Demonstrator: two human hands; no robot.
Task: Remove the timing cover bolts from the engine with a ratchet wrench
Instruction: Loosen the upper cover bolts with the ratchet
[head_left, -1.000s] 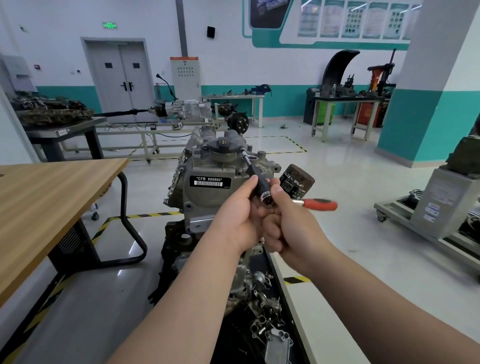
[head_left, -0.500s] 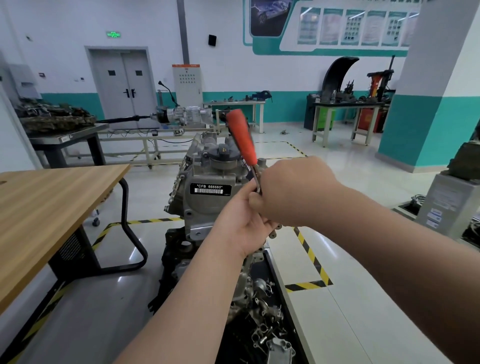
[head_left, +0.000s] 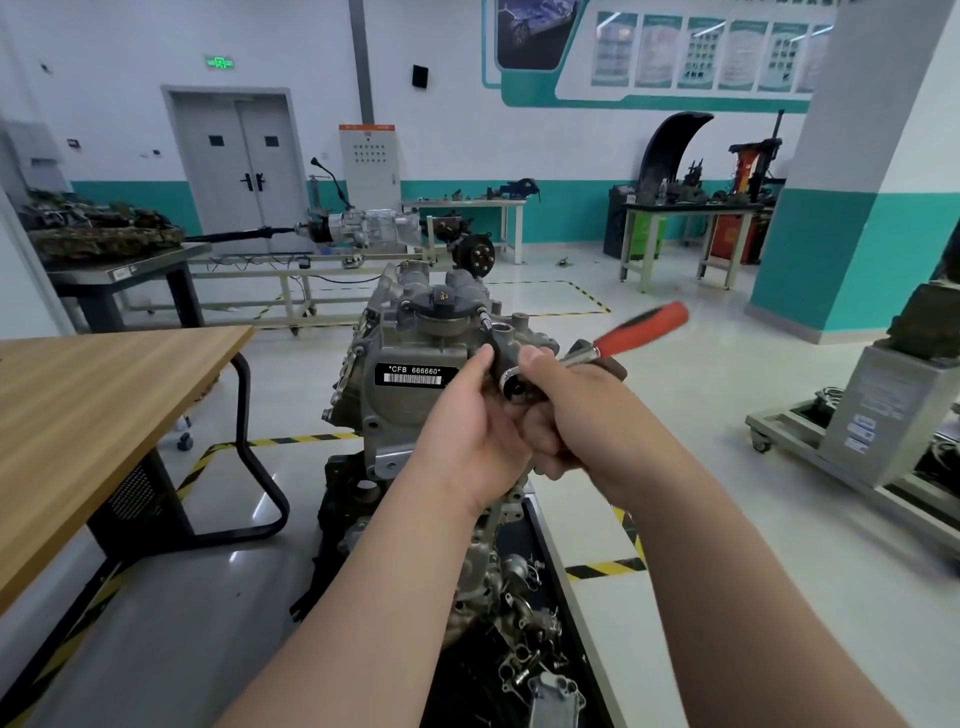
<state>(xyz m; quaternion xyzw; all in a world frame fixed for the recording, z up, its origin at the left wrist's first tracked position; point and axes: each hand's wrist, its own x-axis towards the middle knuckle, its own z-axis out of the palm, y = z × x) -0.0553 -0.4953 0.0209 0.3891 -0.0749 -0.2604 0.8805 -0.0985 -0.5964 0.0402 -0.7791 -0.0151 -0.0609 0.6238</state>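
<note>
Ratchet (head_left: 582, 356) lies just ahead of both your hands, at the top right corner of the engine (head_left: 410, 415), right of the black cap (head_left: 441, 299). Its drive line runs from the head (head_left: 514, 387), close by your knuckles, away from you and slightly left along the extension to the socket (head_left: 485, 326) seated on the cover. The bolt is hidden under that socket. The red handle (head_left: 644, 322) sticks out to the right and away, blurred, roughly square to the drive line.

Your right hand (head_left: 566, 415) is the nearer one to the handle: its fingers curl round the shank beside the head, thumb on top. Your left hand (head_left: 467, 436) cups the head end from the left, thumb pressed to the extension. Both hold the ratchet; neither is free.

The next swing, as I judge it, turns about the socket-to-head line, so steady that line with your left hand and sweep the handle with your right. If the head tips off that line, the socket could slip off the bolt.
</note>
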